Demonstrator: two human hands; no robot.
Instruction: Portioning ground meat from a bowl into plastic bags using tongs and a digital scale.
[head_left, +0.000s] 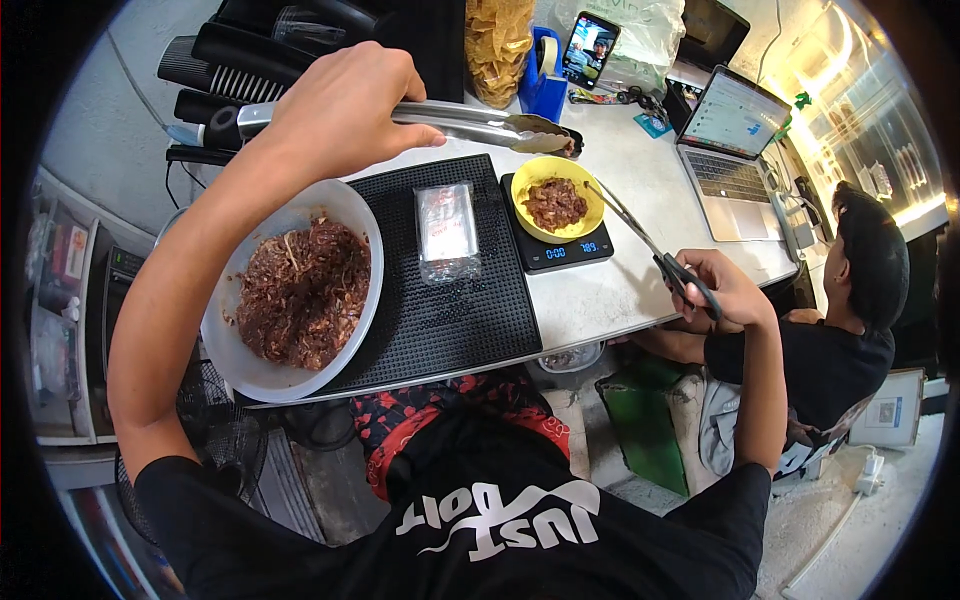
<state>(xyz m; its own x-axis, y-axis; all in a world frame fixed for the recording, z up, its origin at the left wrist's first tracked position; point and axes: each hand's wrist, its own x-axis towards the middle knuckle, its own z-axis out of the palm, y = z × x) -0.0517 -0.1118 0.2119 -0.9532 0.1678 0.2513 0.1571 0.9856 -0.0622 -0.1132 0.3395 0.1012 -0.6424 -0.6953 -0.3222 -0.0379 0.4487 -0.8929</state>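
Note:
My left hand (345,105) grips metal tongs (480,125), whose tips hang just over the far rim of a small yellow bowl (530,175) of dark shredded meat. The bowl stands on a black digital scale (575,252). My right hand (715,290) holds scissors (640,235) by their black handles, and the blades point toward the bowl's right side. A large white bowl (355,215) of the same dark meat sits on the left, partly on a black rubber mat (470,320). A stack of clear plastic bags (447,232) lies on the mat between the two bowls.
An open laptop (725,150) sits at the table's right end. A phone (588,48) stands upright by a blue tape dispenser (545,85) and a bag of yellow chips (497,45). A person in black (860,320) sits low at the right. A fan (220,430) stands below the table.

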